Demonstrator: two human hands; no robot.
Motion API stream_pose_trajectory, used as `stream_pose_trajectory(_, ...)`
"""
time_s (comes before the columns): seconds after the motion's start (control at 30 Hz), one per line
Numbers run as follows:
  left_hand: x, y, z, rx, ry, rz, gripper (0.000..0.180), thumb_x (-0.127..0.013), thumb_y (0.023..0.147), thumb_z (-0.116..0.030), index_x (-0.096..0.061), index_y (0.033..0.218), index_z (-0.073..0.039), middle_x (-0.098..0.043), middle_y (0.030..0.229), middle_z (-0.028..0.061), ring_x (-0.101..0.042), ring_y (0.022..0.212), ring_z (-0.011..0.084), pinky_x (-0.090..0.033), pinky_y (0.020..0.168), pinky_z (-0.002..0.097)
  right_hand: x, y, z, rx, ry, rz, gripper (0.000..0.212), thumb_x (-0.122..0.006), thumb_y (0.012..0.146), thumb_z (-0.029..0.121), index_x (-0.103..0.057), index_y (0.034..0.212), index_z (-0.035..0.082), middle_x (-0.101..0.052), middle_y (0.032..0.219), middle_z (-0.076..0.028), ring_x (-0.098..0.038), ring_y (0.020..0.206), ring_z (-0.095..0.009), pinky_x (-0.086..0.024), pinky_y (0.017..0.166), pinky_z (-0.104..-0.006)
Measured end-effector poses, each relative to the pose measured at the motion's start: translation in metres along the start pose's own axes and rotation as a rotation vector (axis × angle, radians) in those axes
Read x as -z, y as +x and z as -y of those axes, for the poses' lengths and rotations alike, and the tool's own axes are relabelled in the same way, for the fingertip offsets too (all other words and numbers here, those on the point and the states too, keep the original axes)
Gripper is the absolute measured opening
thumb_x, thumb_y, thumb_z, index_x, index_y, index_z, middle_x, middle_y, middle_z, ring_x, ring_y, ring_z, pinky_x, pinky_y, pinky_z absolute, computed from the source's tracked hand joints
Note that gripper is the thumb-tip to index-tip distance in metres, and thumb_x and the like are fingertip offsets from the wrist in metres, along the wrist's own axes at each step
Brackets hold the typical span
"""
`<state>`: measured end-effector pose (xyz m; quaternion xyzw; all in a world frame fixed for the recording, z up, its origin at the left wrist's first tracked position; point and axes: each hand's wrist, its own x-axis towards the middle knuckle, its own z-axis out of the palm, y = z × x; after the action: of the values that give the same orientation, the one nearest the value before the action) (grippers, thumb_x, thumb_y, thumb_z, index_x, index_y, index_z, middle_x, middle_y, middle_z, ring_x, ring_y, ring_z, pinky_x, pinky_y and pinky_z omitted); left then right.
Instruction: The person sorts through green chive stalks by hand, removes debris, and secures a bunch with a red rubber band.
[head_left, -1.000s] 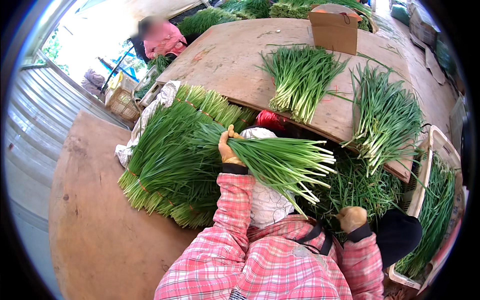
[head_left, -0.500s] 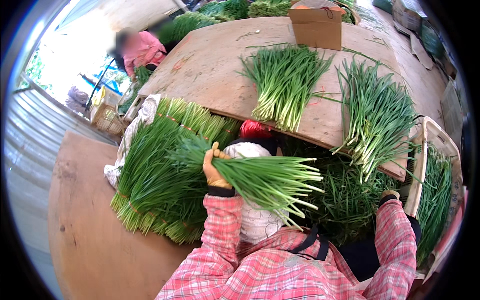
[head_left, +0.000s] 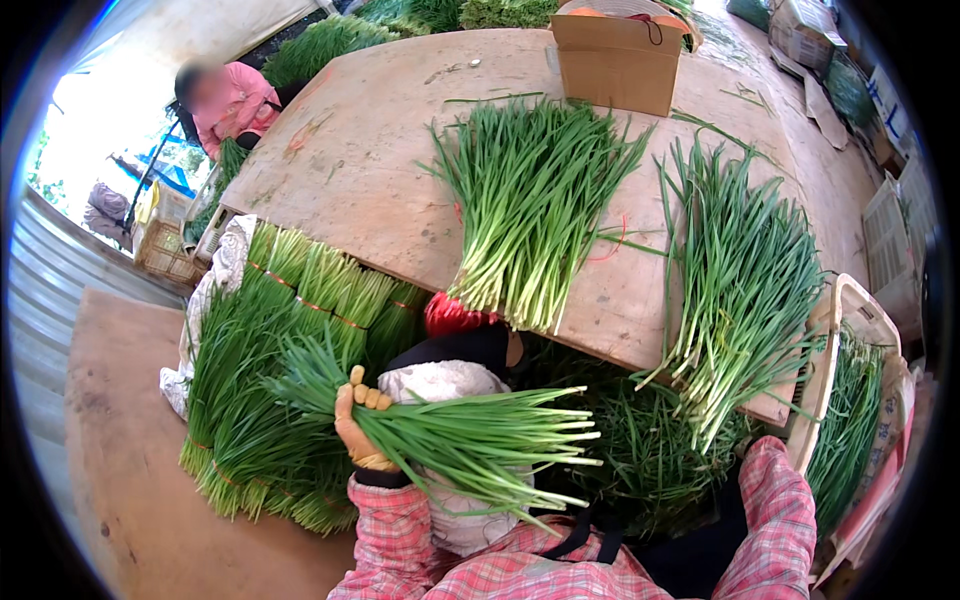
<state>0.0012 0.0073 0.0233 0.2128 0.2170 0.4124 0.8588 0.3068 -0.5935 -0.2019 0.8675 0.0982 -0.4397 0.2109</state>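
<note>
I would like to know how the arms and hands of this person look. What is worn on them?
The left sleeve and the right sleeve are pink and white plaid cloth. The left one ends in a plain black cuff. The left hand may wear a thin glove, but I cannot tell surely. The right hand is hidden.

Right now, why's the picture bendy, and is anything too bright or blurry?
Head view: the fisheye bows the wooden table; daylight glares white at upper left; the co-worker's head is blurred; the green bunch in the left hand looks fairly clear.
</note>
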Motion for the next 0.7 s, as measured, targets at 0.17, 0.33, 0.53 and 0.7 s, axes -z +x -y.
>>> stream_pose_trajectory(0.17, 0.000, -0.001, -0.002, -0.068, 0.078, -0.072, 0.027, -0.047, 0.092, -0.019, -0.052, 0.111, 0.000, -0.037, 0.064, -0.0048, -0.035, 0.056, 0.0071, -0.038, 0.054, 0.0226, 0.015, 0.005, 0.004, 0.034, -0.026, -0.003, 0.028, -0.058, 0.079, 0.031, -0.068, 0.102, 0.019, -0.064, 0.109, -0.001, -0.059, 0.106, -0.019, -0.050, 0.082, -0.0363)
stream_pose_trajectory(0.33, -0.003, -0.004, 0.004, -0.051, 0.032, 0.006, 0.028, -0.045, 0.092, -0.018, -0.050, 0.112, 0.001, -0.034, 0.063, -0.0061, -0.031, 0.054, 0.0055, -0.032, 0.051, 0.0218, 0.041, 0.007, 0.009, 0.076, -0.058, -0.033, 0.027, -0.058, 0.078, 0.031, -0.068, 0.101, 0.019, -0.064, 0.109, -0.002, -0.059, 0.105, -0.019, -0.050, 0.082, -0.0369)
stream_pose_trajectory(0.53, -0.017, -0.003, 0.010, -0.029, 0.097, -0.066, 0.029, -0.050, 0.089, -0.023, -0.054, 0.107, 0.000, -0.045, 0.066, -0.0040, -0.042, 0.059, 0.0090, -0.040, 0.058, 0.0248, 0.041, -0.005, 0.050, 0.158, -0.063, -0.091, 0.027, -0.058, 0.078, 0.030, -0.069, 0.100, 0.019, -0.065, 0.108, -0.002, -0.059, 0.104, -0.020, -0.050, 0.081, -0.0377)
stream_pose_trajectory(0.7, -0.020, -0.012, 0.008, -0.017, 0.039, -0.115, 0.025, -0.050, 0.089, -0.019, -0.054, 0.106, -0.001, -0.044, 0.066, -0.0043, -0.042, 0.058, 0.0085, -0.041, 0.056, 0.0238, 0.050, -0.013, 0.066, 0.206, -0.100, -0.123, 0.027, -0.058, 0.078, 0.030, -0.069, 0.100, 0.019, -0.065, 0.108, -0.003, -0.060, 0.104, -0.020, -0.050, 0.081, -0.0384)
